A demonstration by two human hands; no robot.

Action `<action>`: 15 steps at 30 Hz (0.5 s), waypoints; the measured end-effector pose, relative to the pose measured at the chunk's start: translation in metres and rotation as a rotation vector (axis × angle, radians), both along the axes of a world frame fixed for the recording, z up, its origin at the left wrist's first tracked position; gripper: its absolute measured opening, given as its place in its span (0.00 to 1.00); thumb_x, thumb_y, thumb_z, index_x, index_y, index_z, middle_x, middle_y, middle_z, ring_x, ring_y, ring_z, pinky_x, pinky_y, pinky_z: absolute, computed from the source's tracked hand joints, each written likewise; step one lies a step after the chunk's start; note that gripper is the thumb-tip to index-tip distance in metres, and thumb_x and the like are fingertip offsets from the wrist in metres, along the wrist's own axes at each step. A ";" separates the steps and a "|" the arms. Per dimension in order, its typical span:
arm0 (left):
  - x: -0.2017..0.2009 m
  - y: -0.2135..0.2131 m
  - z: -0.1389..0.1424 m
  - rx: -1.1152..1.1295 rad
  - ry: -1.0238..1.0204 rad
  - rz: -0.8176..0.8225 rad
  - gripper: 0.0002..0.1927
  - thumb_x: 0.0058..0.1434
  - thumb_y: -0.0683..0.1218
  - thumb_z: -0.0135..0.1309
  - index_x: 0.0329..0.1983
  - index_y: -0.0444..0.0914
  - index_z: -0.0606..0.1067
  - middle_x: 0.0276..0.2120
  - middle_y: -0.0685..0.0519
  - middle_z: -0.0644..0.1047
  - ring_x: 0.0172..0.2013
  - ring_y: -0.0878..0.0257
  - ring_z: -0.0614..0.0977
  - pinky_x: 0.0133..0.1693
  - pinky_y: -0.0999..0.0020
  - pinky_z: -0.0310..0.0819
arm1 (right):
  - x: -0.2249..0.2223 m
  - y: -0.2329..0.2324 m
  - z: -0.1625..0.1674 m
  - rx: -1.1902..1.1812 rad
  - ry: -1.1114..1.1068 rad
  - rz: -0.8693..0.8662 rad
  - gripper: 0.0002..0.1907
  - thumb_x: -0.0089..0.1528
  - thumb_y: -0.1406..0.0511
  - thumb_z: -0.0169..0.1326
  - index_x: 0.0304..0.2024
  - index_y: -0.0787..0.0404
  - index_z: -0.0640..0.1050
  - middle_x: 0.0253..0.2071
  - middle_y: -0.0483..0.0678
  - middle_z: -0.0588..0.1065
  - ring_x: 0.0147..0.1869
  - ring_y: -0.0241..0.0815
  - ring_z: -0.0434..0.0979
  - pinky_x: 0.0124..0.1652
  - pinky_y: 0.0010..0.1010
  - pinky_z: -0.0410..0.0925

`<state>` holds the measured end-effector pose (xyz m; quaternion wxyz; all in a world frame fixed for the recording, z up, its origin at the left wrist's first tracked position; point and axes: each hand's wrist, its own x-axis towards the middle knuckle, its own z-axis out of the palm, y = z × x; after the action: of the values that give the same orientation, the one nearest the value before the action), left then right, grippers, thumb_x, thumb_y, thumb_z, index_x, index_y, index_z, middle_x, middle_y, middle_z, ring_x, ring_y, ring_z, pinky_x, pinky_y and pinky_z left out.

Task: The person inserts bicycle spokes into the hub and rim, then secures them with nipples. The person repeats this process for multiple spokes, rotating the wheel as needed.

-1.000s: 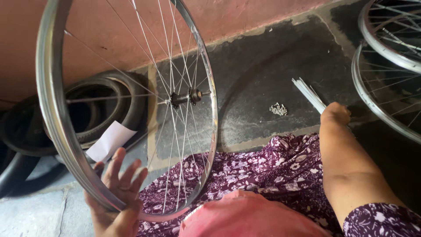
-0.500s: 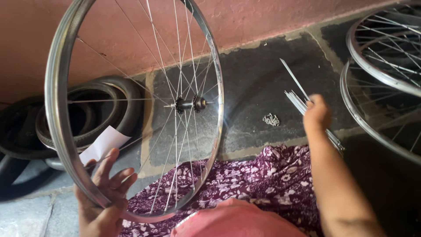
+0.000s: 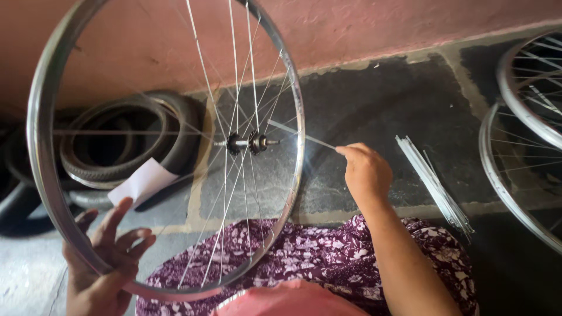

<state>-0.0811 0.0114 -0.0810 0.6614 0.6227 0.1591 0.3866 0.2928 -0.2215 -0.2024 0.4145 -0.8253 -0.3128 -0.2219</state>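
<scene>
A silver bicycle wheel rim (image 3: 41,169) with thin spokes and a centre hub (image 3: 246,142) stands upright in front of me. My left hand (image 3: 105,263) supports its lower left edge, fingers spread along the rim. My right hand (image 3: 366,169) pinches one loose spoke (image 3: 301,136) and points it at the hub. My lap under the wheel is covered by purple flowered cloth (image 3: 316,257).
A bundle of loose spokes (image 3: 436,184) lies on the dark stone floor at right. Two more spoked wheels (image 3: 521,134) lie at the far right. Black tyres (image 3: 129,140) and a white paper (image 3: 143,181) sit behind the wheel by the pink wall.
My right hand has left the spoke bundle on the floor and come left toward the hub with a single spoke. The wheel is closer and larger in view.
</scene>
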 end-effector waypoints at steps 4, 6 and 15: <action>0.004 -0.003 0.006 0.037 0.066 0.040 0.57 0.41 0.26 0.42 0.79 0.48 0.52 0.74 0.32 0.61 0.56 0.49 0.77 0.58 0.48 0.73 | 0.003 0.004 -0.014 0.054 -0.045 -0.024 0.13 0.61 0.73 0.55 0.43 0.54 0.84 0.45 0.43 0.80 0.47 0.47 0.81 0.45 0.36 0.73; 0.006 -0.005 0.010 0.037 0.084 0.042 0.56 0.41 0.28 0.43 0.78 0.50 0.52 0.74 0.33 0.62 0.56 0.49 0.78 0.58 0.49 0.73 | 0.005 0.004 -0.016 0.051 -0.033 -0.036 0.13 0.61 0.73 0.55 0.43 0.53 0.84 0.44 0.42 0.80 0.47 0.47 0.81 0.44 0.36 0.73; 0.010 -0.003 0.011 0.064 0.046 -0.032 0.55 0.43 0.28 0.44 0.77 0.51 0.54 0.75 0.33 0.61 0.56 0.49 0.78 0.57 0.49 0.73 | 0.002 -0.010 -0.005 -0.026 -0.061 -0.083 0.12 0.60 0.73 0.57 0.42 0.52 0.84 0.44 0.42 0.81 0.46 0.47 0.81 0.43 0.37 0.73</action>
<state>-0.0715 0.0081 -0.0703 0.6433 0.6549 0.1519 0.3664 0.2943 -0.2320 -0.2075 0.3845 -0.8356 -0.2938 -0.2600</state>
